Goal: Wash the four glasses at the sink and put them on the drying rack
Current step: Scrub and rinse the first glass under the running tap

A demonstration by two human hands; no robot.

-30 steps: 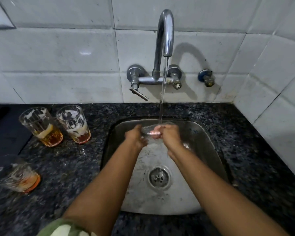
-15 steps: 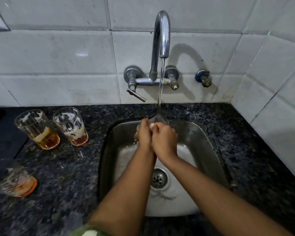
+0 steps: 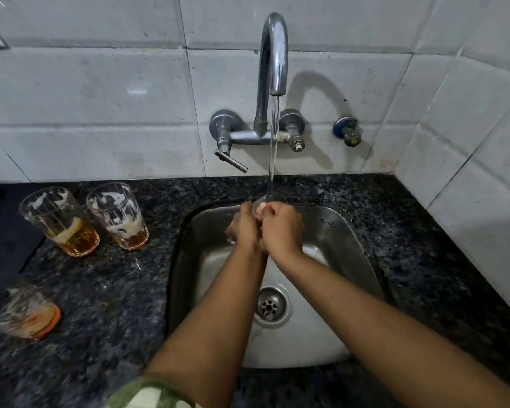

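Head view: a steel sink [image 3: 342, 231] is seen set into a dark speckled tabletop [image 3: 109, 293], with a drain [image 3: 270, 304] near its middle. Water [image 3: 273, 142] is seen running from a curved tap [image 3: 273, 54] mounted on the tiled wall [image 3: 100, 92] at 12 o'clock.

Both hands are held together over the far end of the sink, directly under the stream. The left hand [image 3: 243, 228] and the right hand [image 3: 281, 228] are pressed side by side, fingers curled around a clear glass [image 3: 270, 198]. Only the glass's rim is seen above the knuckles, at the foot of the stream; the rest is hidden by the hands. Which hand bears the glass cannot be told.

Three more glasses are left on the tabletop at 9 o'clock of the sink. Two stand upright just beside each other at about 10 o'clock: the outer glass [image 3: 61, 222] and the inner glass [image 3: 120, 216], each with amber liquid at the bottom and white foam streaked on the walls. A third glass [image 3: 21, 313], blurred, is seen at about 8 o'clock near the frame's left edge, with an orange residue at its base.

A green patterned sleeve [image 3: 147, 396] is seen at 6 o'clock on the left arm.
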